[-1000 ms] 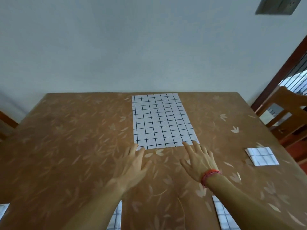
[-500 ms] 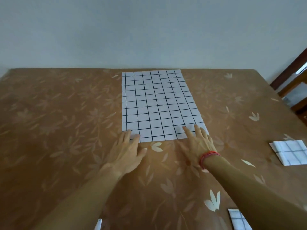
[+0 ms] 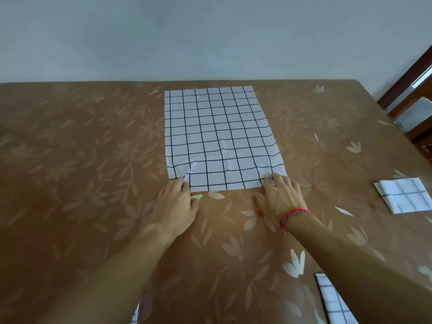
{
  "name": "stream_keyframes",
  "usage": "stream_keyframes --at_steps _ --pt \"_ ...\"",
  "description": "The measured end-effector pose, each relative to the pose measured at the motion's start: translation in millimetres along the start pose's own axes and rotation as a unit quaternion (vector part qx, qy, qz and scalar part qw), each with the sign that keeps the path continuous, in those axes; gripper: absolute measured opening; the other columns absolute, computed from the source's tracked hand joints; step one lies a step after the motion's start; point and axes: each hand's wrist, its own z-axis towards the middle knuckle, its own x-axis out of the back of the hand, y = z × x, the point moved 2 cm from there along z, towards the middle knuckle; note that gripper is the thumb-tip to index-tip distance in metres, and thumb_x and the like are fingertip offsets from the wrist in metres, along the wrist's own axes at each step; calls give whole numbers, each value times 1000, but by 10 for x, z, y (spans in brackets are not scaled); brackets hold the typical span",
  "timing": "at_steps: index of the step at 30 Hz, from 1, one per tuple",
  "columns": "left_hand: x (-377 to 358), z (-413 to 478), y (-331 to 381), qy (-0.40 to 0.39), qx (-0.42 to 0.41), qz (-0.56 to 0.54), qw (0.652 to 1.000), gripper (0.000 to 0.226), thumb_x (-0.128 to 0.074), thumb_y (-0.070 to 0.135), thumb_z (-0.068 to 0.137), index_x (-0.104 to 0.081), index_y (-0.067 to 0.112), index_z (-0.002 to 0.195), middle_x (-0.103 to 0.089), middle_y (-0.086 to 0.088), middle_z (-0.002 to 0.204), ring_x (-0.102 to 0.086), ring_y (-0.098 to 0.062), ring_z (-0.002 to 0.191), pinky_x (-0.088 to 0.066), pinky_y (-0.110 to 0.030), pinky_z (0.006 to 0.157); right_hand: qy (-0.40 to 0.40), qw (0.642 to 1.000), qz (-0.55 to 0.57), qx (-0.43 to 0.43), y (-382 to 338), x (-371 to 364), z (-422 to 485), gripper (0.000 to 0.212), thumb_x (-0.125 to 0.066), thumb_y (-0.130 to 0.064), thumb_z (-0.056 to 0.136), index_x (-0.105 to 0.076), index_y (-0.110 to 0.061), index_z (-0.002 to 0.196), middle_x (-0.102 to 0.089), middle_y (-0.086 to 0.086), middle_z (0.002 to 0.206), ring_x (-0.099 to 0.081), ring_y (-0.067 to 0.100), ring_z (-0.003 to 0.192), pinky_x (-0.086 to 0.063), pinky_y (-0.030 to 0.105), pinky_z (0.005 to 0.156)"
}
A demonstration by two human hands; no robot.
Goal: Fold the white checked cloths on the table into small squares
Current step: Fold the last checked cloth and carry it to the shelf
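Rumpled now along its near edge, the white checked cloth (image 3: 217,136) lies spread lengthwise on the tabletop (image 3: 81,160), since the left hand (image 3: 175,204) and right hand (image 3: 280,197) have curled their fingers to pinch its two near corners, seemingly to carry that edge away for a first fold.

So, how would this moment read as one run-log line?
spread cloth: flat, near edge wrinkled | left hand: fingers on near-left corner | right hand: fingers on near-right corner | grip: unclear | folded cloth: right side, untouched
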Motion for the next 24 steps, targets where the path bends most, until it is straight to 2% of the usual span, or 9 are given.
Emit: stream_keyframes --at_steps 4,9,11,13,14,17,19,21,24 --pt "71 -80 29 46 -18 -11 999 23 -63 16 86 -65 1 103 -60 -5 108 -56 -26 104 -48 -37 86 13 1000 -18 18 32 21 -69 37 -41 -41 91 -58 -14 110 -54 2 118 -47 22 116 -31 34 104" --pt "224 -148 -22 107 -59 -35 992 29 -69 -11 68 -65 3 93 -62 -5 93 -60 -29 87 -52 -40 76 26 999 -5 35 74 93 -184 31 -58 -39 83 -62 -11 97 -58 3 107 -52 24 107 -35 31 97" --pt "321 -185 -15 131 -62 -64 987 28 -70 -15 67 -66 5 86 -63 -4 85 -61 -29 78 -50 -36 68 35 999 -11 39 62 130 -269 47 -67 -46 76 -64 -9 103 -62 7 104 -57 29 102 -41 36 93" --pt "448 -251 21 147 -60 -96 983 21 -71 -10 72 -66 7 83 -64 -3 80 -61 -26 72 -50 -34 61 55 997 -35 40 4 138 -366 70 -68 -64 66 -64 -11 113 -64 11 103 -62 32 96 -50 43 86" --pt "516 -293 40 151 -61 -110 981 17 -70 -7 76 -66 7 83 -65 -2 80 -62 -25 71 -51 -34 59 65 996 -49 32 -44 124 -411 73 -69 -65 63 -64 -14 115 -65 11 103 -63 31 95 -52 44 83" --pt "728 -453 75 155 -70 -131 977 10 -68 1 83 -67 10 88 -67 1 83 -63 -20 67 -53 -36 54 56 997 -50 2 -152 78 -516 61 -85 -34 58 -65 -17 113 -64 11 104 -63 30 97 -53 47 85" --pt "845 -573 74 151 -78 -125 977 10 -69 4 85 -68 13 89 -67 4 85 -64 -18 66 -52 -34 53 23 998 -47 -19 -104 104 -578 38 -76 -31 72 -66 -19 107 -63 6 105 -59 29 103 -46 44 91" --pt "932 -680 49 147 -80 -117 979 11 -69 6 85 -68 16 90 -68 7 86 -65 -17 67 -52 -34 53 1 997 -62 -46 -2 165 -645 15 -58 -28 86 -65 -26 99 -63 -3 103 -52 23 107 -37 34 89" --pt "1024 -847 -25 145 -55 -107 982 17 -71 3 80 -70 16 91 -70 7 86 -66 -17 67 -52 -29 56 -6 995 -53 -83 108 370 -800 18 -56 -20 82 -67 -27 94 -67 -3 93 -53 20 102 -37 29 83"
